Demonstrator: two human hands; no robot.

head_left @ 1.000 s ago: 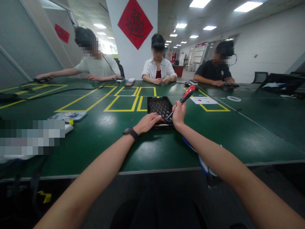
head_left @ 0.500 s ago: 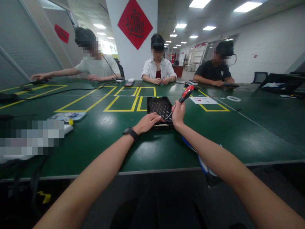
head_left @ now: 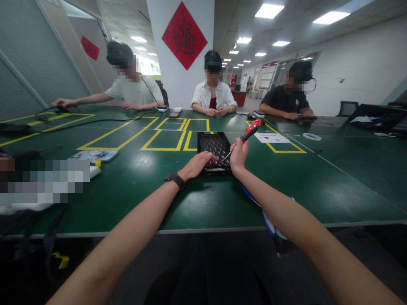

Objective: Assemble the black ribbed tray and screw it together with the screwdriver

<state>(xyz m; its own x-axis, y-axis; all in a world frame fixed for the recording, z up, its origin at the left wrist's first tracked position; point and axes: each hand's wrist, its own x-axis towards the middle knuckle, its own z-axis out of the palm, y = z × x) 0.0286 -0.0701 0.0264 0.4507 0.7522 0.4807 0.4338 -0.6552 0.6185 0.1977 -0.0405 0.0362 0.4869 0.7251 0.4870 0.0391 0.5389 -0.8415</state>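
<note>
A shallow black tray-like case [head_left: 214, 146] lies on the green table in front of me, with rows of small shiny bits inside. My right hand [head_left: 239, 156] grips a red-and-black screwdriver [head_left: 251, 130]. Its handle leans up to the right, and the thin metal shaft slants down into the near part of the case. Stretched over the case's near left side, my left hand [head_left: 196, 164] has its fingertips close to the screwdriver's tip. Whether those fingertips touch anything small cannot be made out. A dark watch band circles my left wrist.
Yellow tape outlines mark the green table [head_left: 136, 186]. A white paper [head_left: 271, 137] and a tape roll [head_left: 312, 137] lie to the right. A blue-and-white item [head_left: 270, 220] is partly under my right forearm. Three people sit across. A patterned flat item [head_left: 93, 156] lies left.
The view has shifted slightly, so the scene sits a little lower. My left fingers have moved slightly on the case; the screwdriver stays in my right hand, its shaft still in the case.
</note>
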